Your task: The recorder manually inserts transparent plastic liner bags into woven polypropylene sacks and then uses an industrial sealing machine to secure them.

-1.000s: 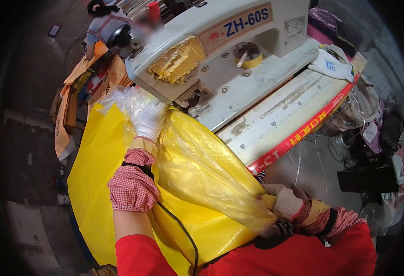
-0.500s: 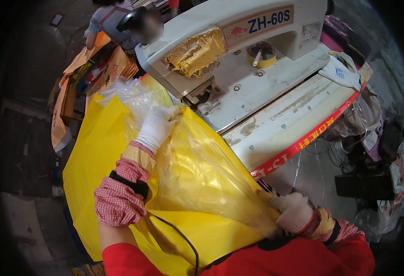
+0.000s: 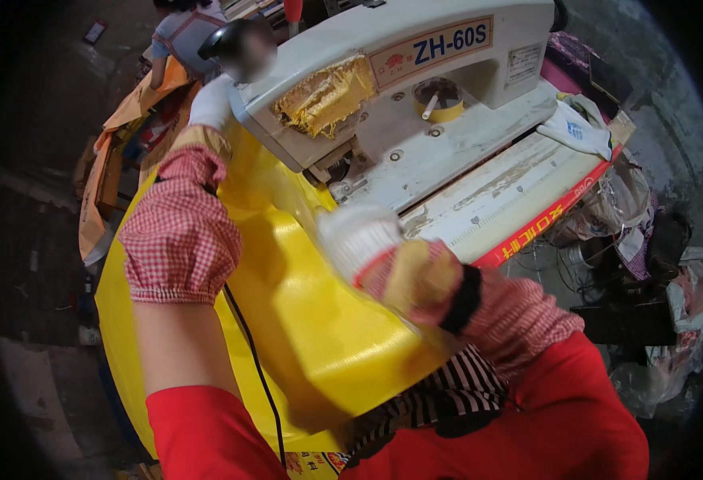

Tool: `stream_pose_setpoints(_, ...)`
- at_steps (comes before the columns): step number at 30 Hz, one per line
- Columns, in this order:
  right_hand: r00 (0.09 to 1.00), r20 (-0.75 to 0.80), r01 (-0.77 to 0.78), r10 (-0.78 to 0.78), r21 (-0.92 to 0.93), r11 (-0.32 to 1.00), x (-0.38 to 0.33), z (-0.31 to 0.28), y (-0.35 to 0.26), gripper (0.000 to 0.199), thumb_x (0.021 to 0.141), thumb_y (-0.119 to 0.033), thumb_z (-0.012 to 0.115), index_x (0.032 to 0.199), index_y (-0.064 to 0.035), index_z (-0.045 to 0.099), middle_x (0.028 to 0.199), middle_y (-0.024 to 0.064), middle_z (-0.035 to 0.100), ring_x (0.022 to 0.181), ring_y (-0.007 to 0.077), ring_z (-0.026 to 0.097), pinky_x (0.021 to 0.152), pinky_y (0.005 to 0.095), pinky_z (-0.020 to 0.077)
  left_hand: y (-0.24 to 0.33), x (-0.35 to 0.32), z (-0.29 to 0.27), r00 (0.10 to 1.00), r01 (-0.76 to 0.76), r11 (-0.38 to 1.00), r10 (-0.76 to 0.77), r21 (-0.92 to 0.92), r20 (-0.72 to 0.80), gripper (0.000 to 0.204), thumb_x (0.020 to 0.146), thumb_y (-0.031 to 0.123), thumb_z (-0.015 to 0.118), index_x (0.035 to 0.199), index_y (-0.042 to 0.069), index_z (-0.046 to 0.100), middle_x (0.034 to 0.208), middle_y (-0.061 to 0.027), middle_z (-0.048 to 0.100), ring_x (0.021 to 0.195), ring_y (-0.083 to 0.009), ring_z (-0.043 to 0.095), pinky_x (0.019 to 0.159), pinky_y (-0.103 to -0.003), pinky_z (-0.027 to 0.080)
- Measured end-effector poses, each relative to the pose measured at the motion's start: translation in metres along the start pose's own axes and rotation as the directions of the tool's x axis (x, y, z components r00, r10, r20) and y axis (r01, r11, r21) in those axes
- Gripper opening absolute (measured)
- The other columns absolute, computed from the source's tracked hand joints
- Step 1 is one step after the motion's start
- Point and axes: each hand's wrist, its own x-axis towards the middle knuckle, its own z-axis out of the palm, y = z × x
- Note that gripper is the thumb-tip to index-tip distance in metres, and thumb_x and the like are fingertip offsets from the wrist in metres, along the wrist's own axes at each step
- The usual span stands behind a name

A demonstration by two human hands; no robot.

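A large yellow sack or sheet (image 3: 287,296) with a glossy woven face spreads below the sewing machine (image 3: 447,68) and over the left side. My left hand (image 3: 210,106), in a white glove, reaches far up along it, beside the machine's head. Its fingers are hidden or too unclear to read. Over the sack's right part, by the front of the machine bed, is my right hand (image 3: 361,238), also white-gloved. Motion smears it, so its grip does not show. Pink checked sleeve covers are on both forearms.
On the machine bed lies a tape roll (image 3: 439,100); a white glove (image 3: 573,128) rests at its right end. A red-edged board (image 3: 519,208) runs along the front. At the far left, a person (image 3: 183,36) is beside orange bags (image 3: 99,188). A black cord (image 3: 251,352) crosses the sack.
My left hand has moved up and away, past the machine's head. From the lower right, my right hand has swung up and left. The see-through plastic film no longer covers the yellow sack's middle.
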Motion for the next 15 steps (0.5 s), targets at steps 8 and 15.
stream_pose_setpoints(8, 0.768, 0.614, 0.093, 0.179, -0.384, 0.919, 0.07, 0.011, 0.044, 0.025, 0.077, -0.02, 0.051, 0.076, -0.0027, 0.069, 0.076, 0.0208, 0.065, 0.071, 0.036, 0.064, 0.065, 0.0433, 0.0513, 0.099, -0.063, -0.062, 0.981, -0.193, 0.894, 0.165, 0.405, 0.102, 0.038, 0.074, 0.025, 0.069, 0.103, 0.002, 0.063, 0.095, -0.0204, 0.064, 0.094, -0.0342, 0.059, 0.085, -0.039, 0.046)
stream_pose_setpoints(15, 0.737, 0.661, 0.235, -0.141, -0.055, 0.97, 0.093, 0.02, 0.106, 0.021, 0.073, -0.021, 0.057, 0.079, -0.0037, 0.067, 0.077, 0.018, 0.065, 0.07, 0.0333, 0.063, 0.06, 0.0427, 0.048, 0.31, -0.141, -0.099, 0.662, -0.528, 0.843, 0.481, -0.096, 0.575, 0.022, 0.073, 0.025, 0.071, 0.071, 0.005, 0.062, 0.072, -0.0104, 0.061, 0.079, -0.0316, 0.059, 0.075, -0.039, 0.044)
